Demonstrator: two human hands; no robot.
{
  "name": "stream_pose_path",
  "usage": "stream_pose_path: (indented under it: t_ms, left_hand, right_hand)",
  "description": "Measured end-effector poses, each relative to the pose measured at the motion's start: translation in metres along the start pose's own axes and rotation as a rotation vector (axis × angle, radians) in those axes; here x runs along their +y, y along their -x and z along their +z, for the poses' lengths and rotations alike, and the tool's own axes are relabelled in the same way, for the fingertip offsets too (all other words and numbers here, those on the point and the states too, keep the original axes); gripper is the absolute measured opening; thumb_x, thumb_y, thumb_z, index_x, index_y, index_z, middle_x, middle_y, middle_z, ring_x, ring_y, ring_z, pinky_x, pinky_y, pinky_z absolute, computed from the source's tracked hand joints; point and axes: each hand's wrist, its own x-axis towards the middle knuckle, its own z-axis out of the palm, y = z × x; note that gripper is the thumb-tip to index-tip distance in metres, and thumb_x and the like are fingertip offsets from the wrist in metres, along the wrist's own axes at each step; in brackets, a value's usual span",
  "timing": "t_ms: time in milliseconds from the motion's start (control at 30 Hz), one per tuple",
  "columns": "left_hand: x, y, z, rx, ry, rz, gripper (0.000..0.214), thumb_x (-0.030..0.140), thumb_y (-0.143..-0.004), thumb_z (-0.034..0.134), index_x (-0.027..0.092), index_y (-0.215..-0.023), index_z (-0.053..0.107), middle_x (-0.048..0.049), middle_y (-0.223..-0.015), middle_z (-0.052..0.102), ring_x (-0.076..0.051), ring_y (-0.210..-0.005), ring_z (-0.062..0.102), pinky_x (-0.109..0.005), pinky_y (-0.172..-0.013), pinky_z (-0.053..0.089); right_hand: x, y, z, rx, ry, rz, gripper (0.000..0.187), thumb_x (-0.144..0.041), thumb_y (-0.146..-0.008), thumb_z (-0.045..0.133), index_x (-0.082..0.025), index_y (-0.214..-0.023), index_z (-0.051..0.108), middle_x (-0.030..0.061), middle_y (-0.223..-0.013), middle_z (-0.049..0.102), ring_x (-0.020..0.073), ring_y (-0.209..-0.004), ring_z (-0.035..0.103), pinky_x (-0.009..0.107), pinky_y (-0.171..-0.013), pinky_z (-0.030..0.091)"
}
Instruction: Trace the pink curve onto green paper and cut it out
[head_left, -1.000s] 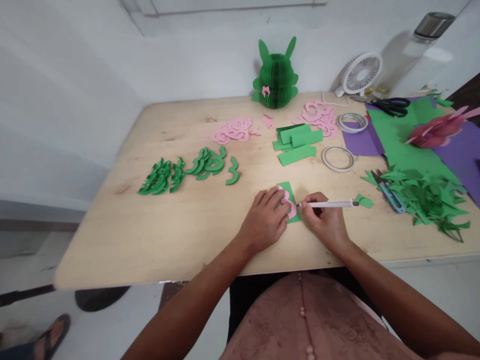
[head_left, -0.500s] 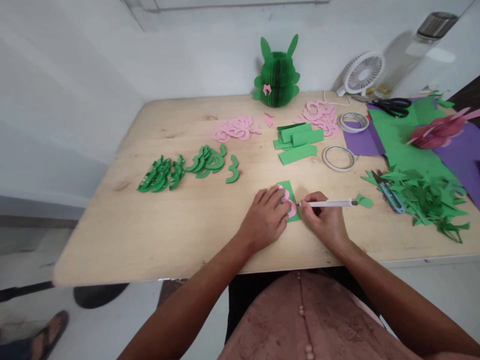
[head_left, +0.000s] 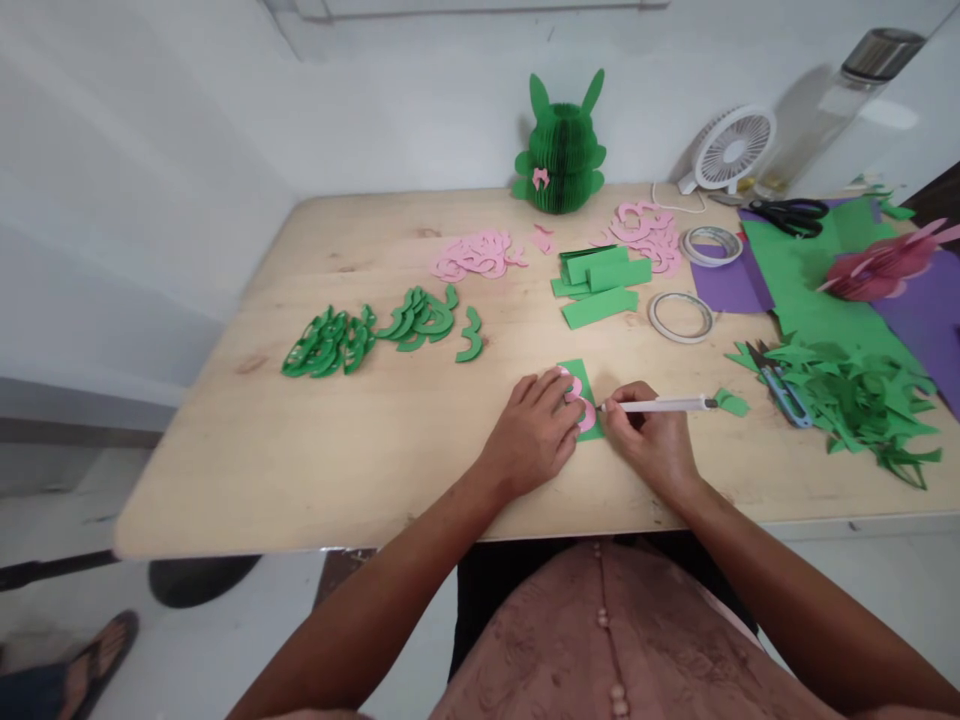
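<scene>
My left hand (head_left: 534, 425) lies flat with its fingers stretched out, pressing a pink curved paper cutout (head_left: 583, 412) onto a green paper strip (head_left: 592, 431) on the table. Part of the cutout is covered by those fingers. Between the thumb and fingers of my right hand (head_left: 649, 437) is a white pen (head_left: 667, 405), its tip by the right edge of the pink cutout. Green folded strips (head_left: 600, 275) are stacked just beyond my hands. Farther left are green wavy cutouts (head_left: 420, 320) and a clipped-looking green bundle (head_left: 330, 343).
Pink cutouts (head_left: 480, 254) lie toward the back. Right of my hands are tape rolls (head_left: 681, 318), blue-handled snips (head_left: 784, 388) and green scraps (head_left: 862, 400). Black scissors (head_left: 791, 216), a small fan (head_left: 733, 150), a glass bottle (head_left: 840, 120) and a green paper figure (head_left: 562, 155) stand or lie behind.
The whole view has shifted slightly to the right. Both hands keep nearly the same pose, and the pen tip stays beside the pink cutout.
</scene>
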Motion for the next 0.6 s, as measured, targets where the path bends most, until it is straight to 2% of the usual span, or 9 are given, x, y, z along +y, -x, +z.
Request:
stream_pose_path:
  t_ms: [600]
  left_hand:
    - [-0.0002, -0.0001, 0.0006, 0.020, -0.004, 0.009, 0.028, 0.024, -0.089, 0.044, 0.017, -0.112, 0.058, -0.0138, -0.132, 0.051, -0.028, -0.131, 0.039, -0.047, -0.106, 0.031]
  right_hand:
    - [-0.0019, 0.0009, -0.0023, 0.003, 0.040, -0.015, 0.009, -0.024, -0.081, 0.054, -0.018, -0.074, 0.056, -0.0033, -0.056, 0.054, 0.0108, -0.046, 0.046, 0.023, -0.046, 0.035]
